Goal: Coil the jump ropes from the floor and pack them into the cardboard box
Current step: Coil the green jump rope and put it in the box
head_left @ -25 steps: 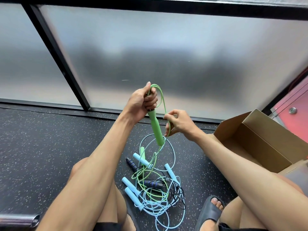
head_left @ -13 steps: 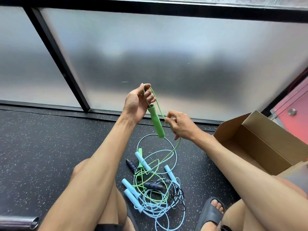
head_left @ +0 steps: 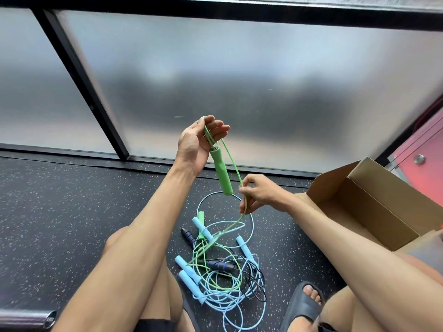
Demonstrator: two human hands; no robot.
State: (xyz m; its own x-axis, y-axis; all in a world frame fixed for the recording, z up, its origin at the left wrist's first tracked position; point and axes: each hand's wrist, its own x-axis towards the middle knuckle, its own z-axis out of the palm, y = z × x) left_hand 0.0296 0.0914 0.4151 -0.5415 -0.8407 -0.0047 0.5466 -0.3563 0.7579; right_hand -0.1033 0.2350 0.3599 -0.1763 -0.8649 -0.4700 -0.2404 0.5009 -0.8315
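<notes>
The dark speckled floor carried everything. On the person's right side the cardboard box stood open, and no rope showed in the visible part of it. Between the legs lay the tangled pile of jump ropes, not yet coiled. Above it the left hand was raised, its thumb and fingers loosely closed on a loop of the green cord, so that one green handle hung freely under the palm. The right hand, lower down, pinched the same cord between thumb and fingers, and from there the cord ran down into the pile. I judged the cord light, thin, smooth and very limp, so it could slip and catch on the other ropes. The stiffer handle seemed the better place to hold. I counted two green handles, the second one on the floor, four light blue handles and two dark handles. That probably meant four ropes, and there was one box.
</notes>
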